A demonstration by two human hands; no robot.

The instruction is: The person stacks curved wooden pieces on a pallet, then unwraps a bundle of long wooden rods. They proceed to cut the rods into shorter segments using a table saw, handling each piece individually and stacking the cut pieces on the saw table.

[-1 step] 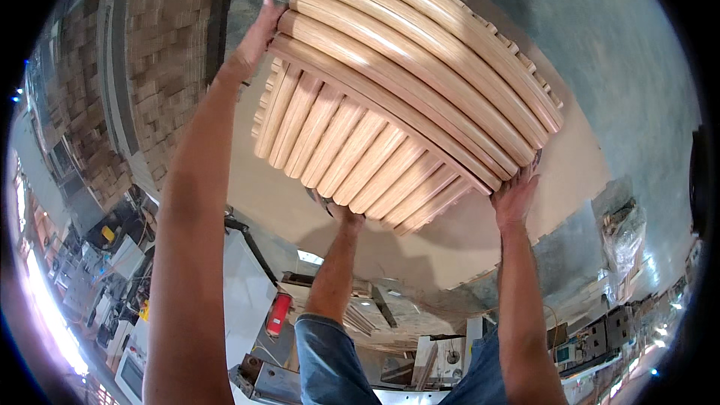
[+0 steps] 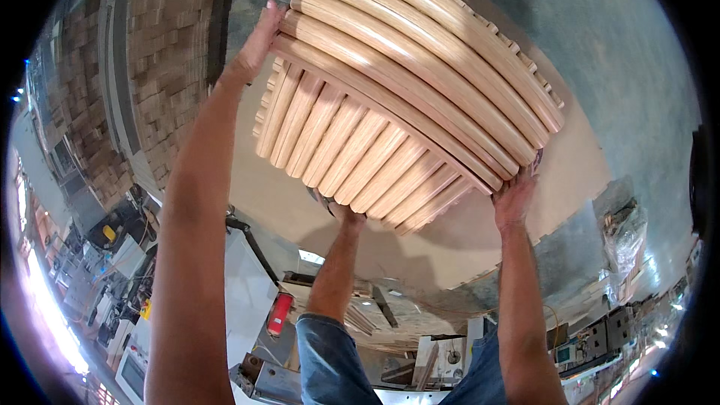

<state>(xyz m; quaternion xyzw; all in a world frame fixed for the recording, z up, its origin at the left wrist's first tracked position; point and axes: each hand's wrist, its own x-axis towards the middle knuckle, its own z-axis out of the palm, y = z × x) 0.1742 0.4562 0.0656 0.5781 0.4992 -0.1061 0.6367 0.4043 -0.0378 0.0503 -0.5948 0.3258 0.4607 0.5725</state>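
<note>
Glossy, pale rounded wooden rails [image 2: 427, 52] lie side by side in a top layer, slanting from upper left to lower right. Under them, a crosswise layer of similar wooden rails [image 2: 352, 146] juts out toward me. My left hand [image 2: 262, 34] presses against the upper-left ends of the near top rails, its fingers partly hidden beyond the wood. At their lower-right ends my right hand [image 2: 516, 195] is closed, with the fingertips hidden below the rails. Together my hands span the length of the nearest rails, one at each end.
A tan sheet [image 2: 405, 255] lies under the pile on the grey floor [image 2: 630, 52]. Stacked wood [image 2: 169, 37] stands at left. My leg [image 2: 334, 270] is close below the pile. A red cylinder [image 2: 279, 313] and a plastic-wrapped bundle [image 2: 624, 240] sit nearby.
</note>
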